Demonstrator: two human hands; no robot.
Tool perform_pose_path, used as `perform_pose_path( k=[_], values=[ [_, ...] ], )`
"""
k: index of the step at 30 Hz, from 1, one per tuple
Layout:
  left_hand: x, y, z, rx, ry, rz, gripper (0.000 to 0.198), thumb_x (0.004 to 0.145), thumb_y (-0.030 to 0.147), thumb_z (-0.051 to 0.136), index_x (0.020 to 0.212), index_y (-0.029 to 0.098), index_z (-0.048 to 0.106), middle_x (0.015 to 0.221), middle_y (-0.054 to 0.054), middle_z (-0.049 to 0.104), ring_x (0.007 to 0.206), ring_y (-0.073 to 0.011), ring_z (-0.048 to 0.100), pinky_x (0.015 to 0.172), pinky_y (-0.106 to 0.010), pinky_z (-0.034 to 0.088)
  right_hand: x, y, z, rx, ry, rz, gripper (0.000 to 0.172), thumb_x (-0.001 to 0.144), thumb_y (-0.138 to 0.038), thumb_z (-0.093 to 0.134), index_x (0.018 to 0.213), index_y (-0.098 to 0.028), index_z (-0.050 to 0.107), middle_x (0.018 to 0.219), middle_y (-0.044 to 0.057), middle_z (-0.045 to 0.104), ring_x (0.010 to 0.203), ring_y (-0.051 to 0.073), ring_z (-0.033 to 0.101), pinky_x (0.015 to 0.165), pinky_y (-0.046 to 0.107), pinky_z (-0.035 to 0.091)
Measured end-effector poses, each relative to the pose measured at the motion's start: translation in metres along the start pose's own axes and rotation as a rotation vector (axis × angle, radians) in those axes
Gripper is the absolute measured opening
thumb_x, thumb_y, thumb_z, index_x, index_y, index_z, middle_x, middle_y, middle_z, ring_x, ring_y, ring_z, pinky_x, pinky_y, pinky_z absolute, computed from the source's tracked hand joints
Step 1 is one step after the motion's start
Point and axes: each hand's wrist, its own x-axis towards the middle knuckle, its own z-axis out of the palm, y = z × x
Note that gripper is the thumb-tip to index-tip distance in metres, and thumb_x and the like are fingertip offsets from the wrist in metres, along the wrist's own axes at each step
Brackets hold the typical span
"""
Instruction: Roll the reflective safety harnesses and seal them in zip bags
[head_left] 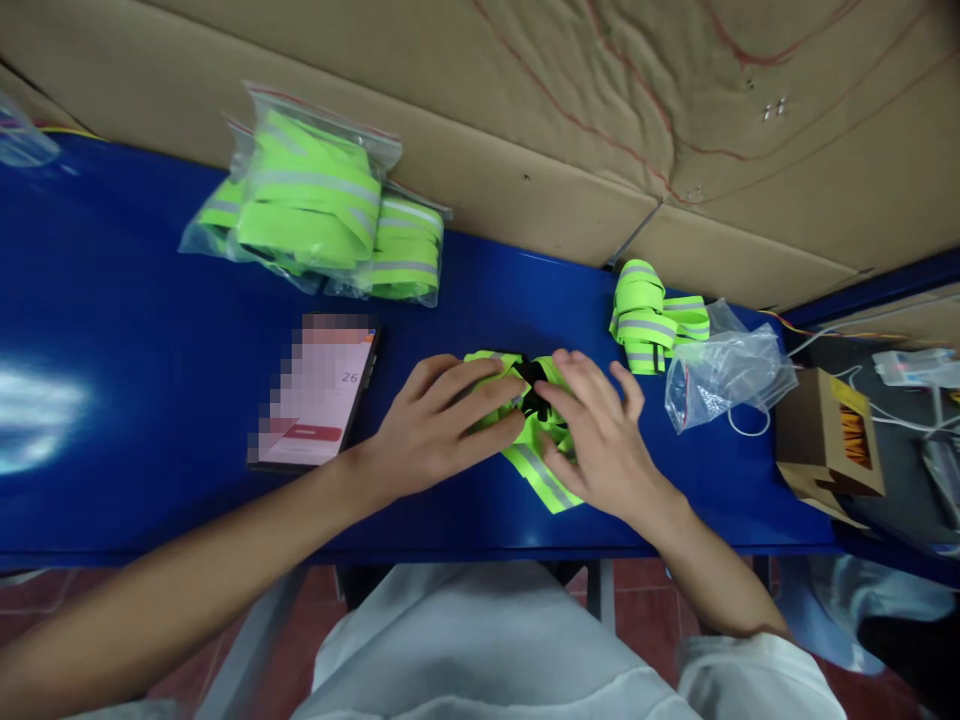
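A neon yellow-green reflective strap with a grey stripe lies bunched on the blue table in front of me. Black parts show in the middle of the bundle, between my hands. From the left, my left hand lies over the strap with curved fingers gripping its side; the thumb is hidden. On the opposite side, my right hand holds the bundle, thumb low and fingertips near the black parts. The little finger stands away from the others. One end of the strap spreads flat toward me beneath the hands.
Several bagged reflective straps sit at the back left. A phone lies left of my hands. Rolled straps, a crumpled clear bag and a cardboard box are on the right. A cardboard-covered panel borders the blue table.
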Motion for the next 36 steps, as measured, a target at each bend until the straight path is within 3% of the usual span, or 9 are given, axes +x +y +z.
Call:
perform_pose_path(
  k=[3, 7, 10, 13, 19, 22, 25, 28, 36],
  values=[
    [0.001, 0.005, -0.006, -0.081, -0.005, -0.005, 0.022, 0.095, 0.021, 0.067, 0.106, 0.04, 0.072, 0.123, 0.002, 0.076, 0.121, -0.0218, 0.068, 0.103, -0.043, 0.049, 0.0, -0.001, -0.001, -0.022, -0.04, 0.033, 0.06, 0.101, -0.045, 0.06, 0.152, -0.018, 0.042, 0.148, 0.016, 0.059, 0.133, 0.032, 0.057, 0.116, 0.051, 0.027],
    [0.004, 0.009, -0.007, -0.002, 0.03, 0.033, 0.018, 0.095, 0.022, 0.066, 0.102, 0.038, 0.072, 0.114, 0.002, 0.079, 0.107, -0.021, 0.072, 0.09, -0.04, 0.051, 0.001, 0.011, -0.01, -0.033, -0.054, 0.171, 0.053, 0.102, -0.055, 0.056, 0.14, -0.019, 0.057, 0.122, 0.012, 0.069, 0.11, 0.029, 0.065, 0.099, 0.047, 0.035],
    [0.002, 0.009, -0.003, 0.185, 0.181, 0.168, 0.021, 0.091, 0.018, 0.069, 0.102, 0.035, 0.071, 0.113, 0.001, 0.078, 0.106, -0.021, 0.071, 0.086, -0.037, 0.051, 0.002, 0.02, -0.013, 0.092, -0.127, 0.126, 0.062, 0.1, -0.06, 0.056, 0.144, -0.018, 0.052, 0.132, 0.015, 0.065, 0.125, 0.031, 0.06, 0.105, 0.047, 0.035],
    [-0.001, 0.006, 0.001, 0.217, 0.249, 0.149, 0.024, 0.087, 0.017, 0.071, 0.104, 0.034, 0.07, 0.115, 0.0, 0.076, 0.11, -0.0217, 0.068, 0.089, -0.037, 0.051, 0.003, 0.022, -0.01, 0.199, -0.114, 0.064, 0.071, 0.098, -0.06, 0.06, 0.152, -0.018, 0.04, 0.142, 0.016, 0.062, 0.129, 0.03, 0.059, 0.111, 0.047, 0.034],
    [0.004, 0.011, 0.001, 0.146, 0.055, -0.057, 0.044, 0.078, 0.011, 0.062, 0.121, 0.024, 0.061, 0.139, -0.015, 0.06, 0.129, -0.0334, 0.057, 0.1, -0.049, 0.046, 0.003, 0.024, 0.0, 0.143, 0.147, 0.113, 0.063, 0.089, -0.052, 0.076, 0.138, -0.023, 0.05, 0.125, 0.013, 0.07, 0.112, 0.031, 0.065, 0.099, 0.044, 0.045],
    [0.009, 0.015, -0.001, 0.05, -0.035, -0.081, 0.051, 0.08, 0.022, 0.059, 0.13, 0.018, 0.052, 0.15, -0.023, 0.048, 0.14, -0.0381, 0.049, 0.108, -0.056, 0.039, 0.001, 0.025, 0.004, -0.003, 0.157, 0.074, 0.058, 0.092, -0.045, 0.074, 0.139, -0.023, 0.049, 0.123, 0.012, 0.07, 0.112, 0.031, 0.065, 0.1, 0.045, 0.042],
    [0.01, 0.015, 0.0, 0.044, -0.01, -0.096, 0.043, 0.091, 0.033, 0.059, 0.131, 0.021, 0.052, 0.15, -0.021, 0.051, 0.14, -0.0356, 0.05, 0.111, -0.054, 0.037, 0.0, 0.021, 0.007, -0.043, 0.126, 0.006, 0.056, 0.094, -0.045, 0.07, 0.14, -0.023, 0.047, 0.119, 0.011, 0.07, 0.11, 0.03, 0.066, 0.102, 0.045, 0.04],
    [0.01, 0.012, 0.002, 0.119, 0.002, -0.131, 0.036, 0.096, 0.038, 0.063, 0.126, 0.02, 0.058, 0.143, -0.019, 0.058, 0.132, -0.0325, 0.058, 0.104, -0.046, 0.045, -0.001, 0.016, 0.009, -0.047, 0.12, -0.046, 0.056, 0.094, -0.048, 0.07, 0.139, -0.023, 0.048, 0.115, 0.011, 0.071, 0.107, 0.028, 0.066, 0.102, 0.044, 0.04],
    [0.013, 0.009, -0.006, 0.271, -0.185, 0.0, 0.027, 0.101, 0.031, 0.058, 0.125, 0.022, 0.065, 0.131, -0.013, 0.07, 0.113, -0.0282, 0.071, 0.091, -0.039, 0.055, -0.001, 0.016, 0.009, -0.042, 0.092, -0.09, 0.054, 0.097, -0.048, 0.067, 0.14, -0.021, 0.049, 0.114, 0.011, 0.071, 0.107, 0.028, 0.065, 0.1, 0.043, 0.041]
  ],
)
